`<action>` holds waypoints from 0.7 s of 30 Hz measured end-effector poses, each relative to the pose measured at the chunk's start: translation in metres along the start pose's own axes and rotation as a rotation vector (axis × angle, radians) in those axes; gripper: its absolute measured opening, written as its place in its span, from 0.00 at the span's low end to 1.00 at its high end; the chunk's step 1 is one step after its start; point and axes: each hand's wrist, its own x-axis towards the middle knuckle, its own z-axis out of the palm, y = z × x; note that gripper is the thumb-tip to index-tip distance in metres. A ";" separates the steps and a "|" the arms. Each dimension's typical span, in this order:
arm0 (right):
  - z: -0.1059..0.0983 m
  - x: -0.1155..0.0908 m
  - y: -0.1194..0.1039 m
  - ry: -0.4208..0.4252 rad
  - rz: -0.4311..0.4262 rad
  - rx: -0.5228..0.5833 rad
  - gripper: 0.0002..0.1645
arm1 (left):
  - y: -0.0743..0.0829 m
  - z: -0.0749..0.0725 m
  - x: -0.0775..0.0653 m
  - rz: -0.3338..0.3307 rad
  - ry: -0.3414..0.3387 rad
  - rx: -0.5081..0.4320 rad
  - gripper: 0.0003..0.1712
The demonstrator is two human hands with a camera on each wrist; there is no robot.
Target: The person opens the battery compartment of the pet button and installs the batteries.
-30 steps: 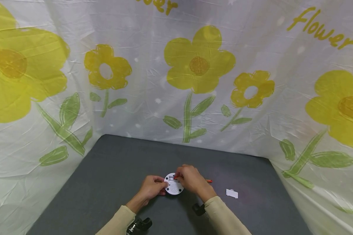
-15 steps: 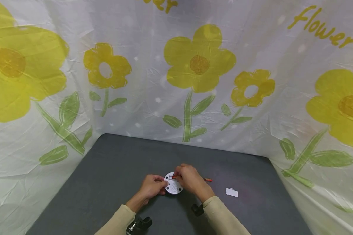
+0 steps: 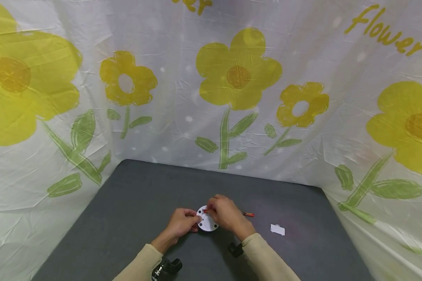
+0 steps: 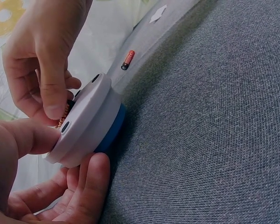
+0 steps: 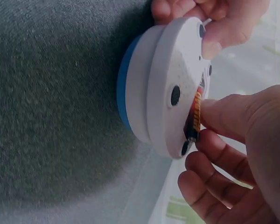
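A round white device with a blue far side [image 3: 208,224] lies with its rubber feet and small holes facing up. My left hand [image 3: 180,224] grips its left edge, thumb on top and fingers beneath. My right hand [image 3: 227,214] is over the battery slot at the device's far right. In the right wrist view, a red and black battery [image 5: 196,114] sits in the slot, its near end slightly raised. The right thumb presses along this battery and the index fingertip touches near its end. The slot's inside is mostly hidden.
A second red and black battery [image 3: 248,214] lies on the dark grey table [image 3: 154,187] just beyond the right hand. Farther right is a small white battery cover [image 3: 277,229] with tabs. A flower-printed curtain [image 3: 176,128] encloses the table's back and sides.
The right hand has shifted slightly left over the slot, and the battery under its fingers with it. The left hand keeps its grip on the device; the loose battery and cover stay put.
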 end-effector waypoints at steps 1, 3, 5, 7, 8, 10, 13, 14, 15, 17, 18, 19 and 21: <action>-0.001 0.000 0.001 -0.001 0.004 0.005 0.02 | 0.000 0.000 0.000 0.000 0.000 -0.001 0.18; -0.004 -0.001 0.004 -0.003 0.018 0.018 0.03 | 0.000 0.000 0.000 0.000 0.001 -0.002 0.18; -0.007 -0.002 0.008 0.004 0.032 0.030 0.02 | 0.001 0.001 0.000 -0.002 0.003 -0.002 0.18; -0.009 -0.004 0.012 0.013 0.041 0.034 0.02 | 0.001 0.001 0.001 -0.005 0.006 -0.001 0.17; -0.009 -0.005 0.014 0.017 0.044 0.038 0.03 | 0.001 0.001 0.001 -0.005 0.008 -0.001 0.17; -0.010 -0.006 0.018 0.023 0.049 0.033 0.03 | 0.000 0.001 0.000 -0.006 0.010 -0.005 0.16; -0.010 -0.008 0.023 0.025 0.056 0.046 0.03 | 0.000 0.001 0.000 -0.002 0.012 -0.009 0.16; -0.011 -0.009 0.024 0.020 0.063 0.059 0.03 | 0.000 0.001 0.000 -0.001 0.012 -0.010 0.16; -0.011 -0.009 0.025 0.014 0.071 0.070 0.03 | 0.000 0.001 0.000 -0.001 0.012 -0.012 0.16; -0.011 -0.011 0.027 -0.002 0.095 0.119 0.04 | -0.001 0.001 0.001 -0.001 0.010 -0.014 0.16; -0.012 -0.012 0.028 -0.012 0.110 0.145 0.05 | -0.001 0.001 0.001 -0.001 0.011 -0.012 0.17; -0.012 -0.013 0.029 -0.016 0.110 0.175 0.06 | -0.001 0.001 0.001 -0.001 0.010 -0.011 0.17; -0.013 -0.016 0.031 -0.029 0.117 0.245 0.10 | -0.001 0.001 0.001 -0.007 0.008 -0.011 0.18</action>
